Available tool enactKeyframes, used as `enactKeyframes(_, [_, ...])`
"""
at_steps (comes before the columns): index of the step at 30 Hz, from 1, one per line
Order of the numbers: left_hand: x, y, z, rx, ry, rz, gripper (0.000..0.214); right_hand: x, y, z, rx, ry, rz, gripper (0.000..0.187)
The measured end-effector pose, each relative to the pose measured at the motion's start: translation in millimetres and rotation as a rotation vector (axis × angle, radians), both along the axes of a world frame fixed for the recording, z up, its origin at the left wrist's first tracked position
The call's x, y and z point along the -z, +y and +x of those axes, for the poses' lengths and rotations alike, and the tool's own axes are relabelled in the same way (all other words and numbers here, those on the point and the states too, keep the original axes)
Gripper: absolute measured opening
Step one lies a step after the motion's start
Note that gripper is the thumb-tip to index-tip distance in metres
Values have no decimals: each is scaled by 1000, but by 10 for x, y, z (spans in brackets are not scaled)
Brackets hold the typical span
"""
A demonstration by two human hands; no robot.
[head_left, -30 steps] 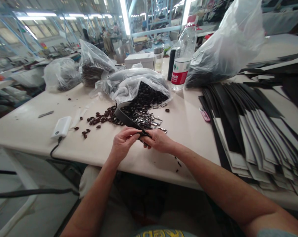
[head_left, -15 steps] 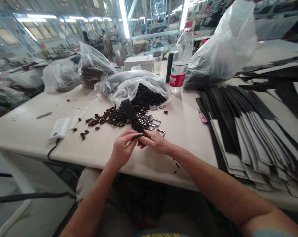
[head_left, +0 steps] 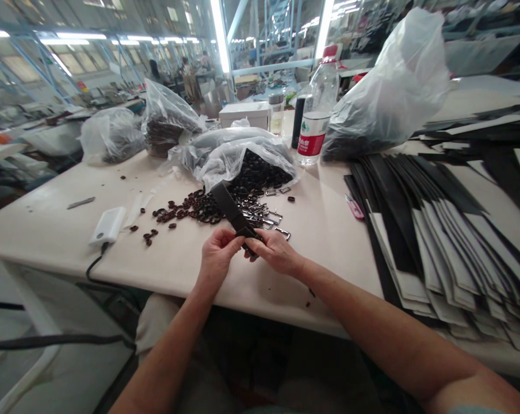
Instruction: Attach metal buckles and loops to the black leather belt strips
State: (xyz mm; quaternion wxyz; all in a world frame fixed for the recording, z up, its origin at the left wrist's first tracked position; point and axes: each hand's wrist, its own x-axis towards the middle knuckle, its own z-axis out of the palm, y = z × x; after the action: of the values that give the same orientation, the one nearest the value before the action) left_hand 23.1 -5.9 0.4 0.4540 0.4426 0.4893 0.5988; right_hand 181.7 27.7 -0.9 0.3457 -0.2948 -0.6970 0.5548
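Observation:
Between both hands is a black belt strap (head_left: 228, 204), its long part rising away from me and its near end folded over at my fingers. My left hand (head_left: 219, 247) pinches the left edge of the fold. My right hand (head_left: 275, 250) grips the near end, thumb on top and fingers underneath. Just beyond the strap lie metal buckle frames (head_left: 271, 217) in a loose heap. Beside them is a pile of small dark brown loops (head_left: 191, 206). Whether a buckle sits inside the fold is hidden by my fingers.
To the right lie stacked black-and-white strips (head_left: 415, 230) and pink thread snips (head_left: 354, 207). At the back stand a plastic bottle (head_left: 314, 135), a large plastic bag (head_left: 389, 98) and an opened bag of loops (head_left: 238, 144). A white corded device (head_left: 108, 225) sits at left.
The near end of the strap has turned so its flat folded face shows between my thumbs. My left fingers have drawn back a little. The whole view has shifted slightly.

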Motion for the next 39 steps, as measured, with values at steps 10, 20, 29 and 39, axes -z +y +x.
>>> enactKeyframes(10, [-104, 70, -55, 90, -537, -143, 30, -23, -61, 6, -77, -64, 39, 25])
enactKeyframes(20, [-40, -18, -14, 213, -528, -211, 22, 42, -46, -30, -5, -13, -124, 26])
enactKeyframes(29, [8, -29, 33, 163, -510, -208, 21, 14, -51, -54, 128, -157, -59, 24])
enactKeyframes(39, [49, -42, 157, 177, -418, -136, 32, 84, -24, -70, 51, -44, -22, 27])
